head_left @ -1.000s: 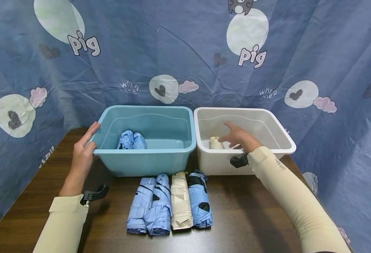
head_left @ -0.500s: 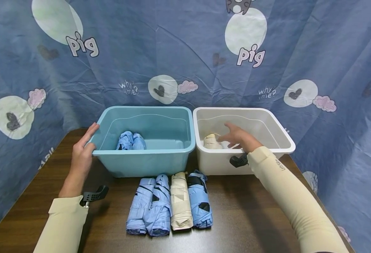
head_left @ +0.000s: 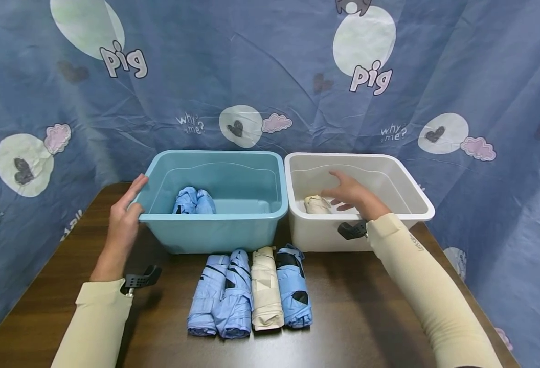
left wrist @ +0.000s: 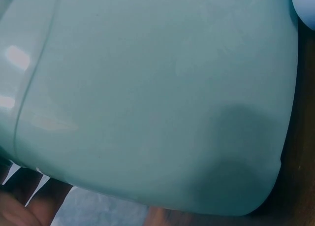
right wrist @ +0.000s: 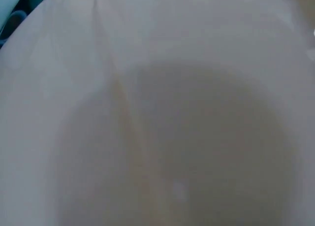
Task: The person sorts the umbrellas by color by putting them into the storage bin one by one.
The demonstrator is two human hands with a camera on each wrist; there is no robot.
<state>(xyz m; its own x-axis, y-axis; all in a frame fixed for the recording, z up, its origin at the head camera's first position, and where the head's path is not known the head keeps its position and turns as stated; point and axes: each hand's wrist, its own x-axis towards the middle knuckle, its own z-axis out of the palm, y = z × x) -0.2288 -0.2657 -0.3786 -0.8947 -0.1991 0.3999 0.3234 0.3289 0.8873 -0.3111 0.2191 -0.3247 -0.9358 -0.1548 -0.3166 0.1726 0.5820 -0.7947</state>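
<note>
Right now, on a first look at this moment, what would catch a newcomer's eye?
The teal bin and white bin, side by side mid-picture, likely stand out first: the left hand touches the teal one's left rim, the right hand hangs over the white one's opening. Next come four rolled bundles, three blue and one cream, lying in a row before the bins.

Arms (head_left: 428, 289) stretched forward, well apart.
Left hand (head_left: 124, 220) near the worktop's (head_left: 343, 332) far left corner, fingers extended; right hand (head_left: 350, 194) further right, fingers spread.
</note>
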